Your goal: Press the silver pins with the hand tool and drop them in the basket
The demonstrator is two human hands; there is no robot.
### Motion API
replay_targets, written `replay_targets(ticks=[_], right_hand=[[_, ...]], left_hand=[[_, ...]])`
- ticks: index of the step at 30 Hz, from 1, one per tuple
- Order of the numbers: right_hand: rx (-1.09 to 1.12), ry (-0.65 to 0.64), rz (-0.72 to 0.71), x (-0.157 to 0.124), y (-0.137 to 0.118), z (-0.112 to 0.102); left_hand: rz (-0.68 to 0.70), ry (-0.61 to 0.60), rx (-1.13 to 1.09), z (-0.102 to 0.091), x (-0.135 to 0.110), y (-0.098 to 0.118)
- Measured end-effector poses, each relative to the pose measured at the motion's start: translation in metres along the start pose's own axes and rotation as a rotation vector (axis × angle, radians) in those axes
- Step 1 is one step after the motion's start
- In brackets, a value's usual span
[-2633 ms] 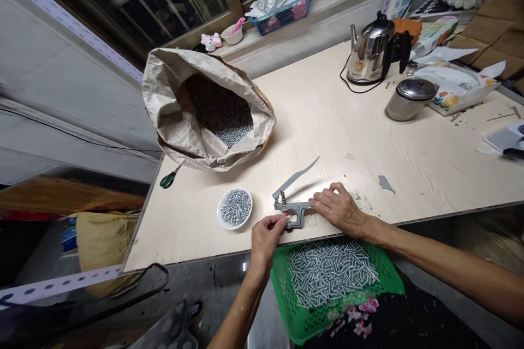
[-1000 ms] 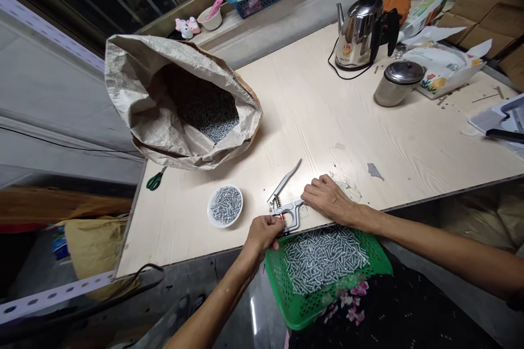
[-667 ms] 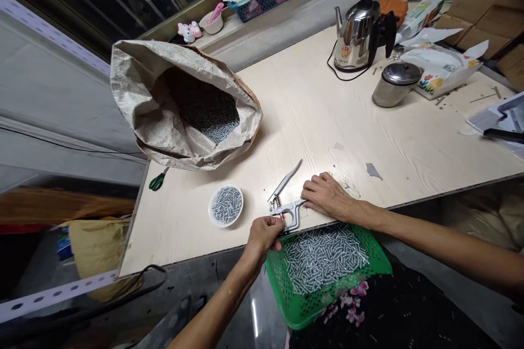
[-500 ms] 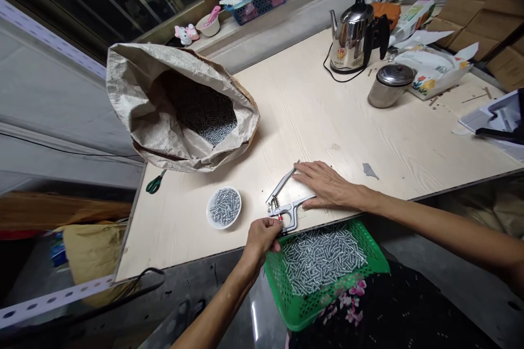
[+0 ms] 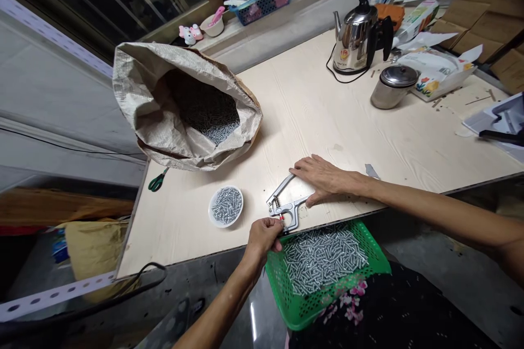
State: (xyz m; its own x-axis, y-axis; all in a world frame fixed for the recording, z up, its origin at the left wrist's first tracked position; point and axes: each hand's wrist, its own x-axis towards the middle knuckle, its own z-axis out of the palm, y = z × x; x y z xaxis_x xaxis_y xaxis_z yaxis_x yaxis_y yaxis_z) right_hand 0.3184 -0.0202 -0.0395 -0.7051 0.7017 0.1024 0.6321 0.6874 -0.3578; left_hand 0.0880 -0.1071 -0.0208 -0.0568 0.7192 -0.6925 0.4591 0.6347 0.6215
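Note:
A metal hand press tool (image 5: 284, 204) lies near the front edge of the pale wooden table (image 5: 352, 120). My right hand (image 5: 321, 177) lies over its two handles, fingers wrapped round them. My left hand (image 5: 264, 234) pinches a small part at the tool's jaw, where a bit of red shows. A white bowl (image 5: 226, 206) of small metal pieces sits to the left of the tool. A green basket (image 5: 327, 272) full of similar metal pieces rests on my lap below the table edge.
A large open paper sack (image 5: 186, 106) of metal parts stands at the back left. Green scissors (image 5: 158, 180) lie by it. A steel kettle (image 5: 358, 35), a lidded steel pot (image 5: 393, 87) and paper packaging (image 5: 440, 68) occupy the far right.
My right hand has moved from the lower handle up onto the raised upper handle and closed over both. My left hand has stayed at the tool's jaw.

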Motion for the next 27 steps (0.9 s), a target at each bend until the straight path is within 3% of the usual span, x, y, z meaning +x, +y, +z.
replay_targets(ticks=[6, 9, 11, 15, 18, 23, 27], right_hand=[[-0.020, -0.003, -0.025, -0.003, 0.000, 0.000], [0.012, -0.013, -0.018, -0.007, -0.004, -0.005], [0.012, -0.041, 0.009, -0.009, -0.010, -0.008], [-0.030, -0.099, 0.051, -0.010, -0.020, -0.009], [-0.041, -0.072, 0.063, -0.011, -0.022, -0.007], [-0.018, -0.086, 0.047, -0.013, -0.018, -0.007], [-0.070, -0.028, 0.026, -0.014, -0.019, 0.004]], left_hand=[[-0.027, -0.006, 0.036, 0.000, 0.001, 0.001], [-0.011, -0.012, 0.173, -0.004, -0.004, 0.004], [0.118, 0.066, 0.367, -0.005, -0.009, 0.009], [0.610, 0.342, 0.786, 0.004, -0.012, 0.024], [0.866, 0.330, 0.970, 0.019, 0.002, 0.036], [0.904, 0.182, 1.098, 0.028, 0.025, 0.049], [0.879, 0.174, 1.100, 0.026, 0.024, 0.049]])
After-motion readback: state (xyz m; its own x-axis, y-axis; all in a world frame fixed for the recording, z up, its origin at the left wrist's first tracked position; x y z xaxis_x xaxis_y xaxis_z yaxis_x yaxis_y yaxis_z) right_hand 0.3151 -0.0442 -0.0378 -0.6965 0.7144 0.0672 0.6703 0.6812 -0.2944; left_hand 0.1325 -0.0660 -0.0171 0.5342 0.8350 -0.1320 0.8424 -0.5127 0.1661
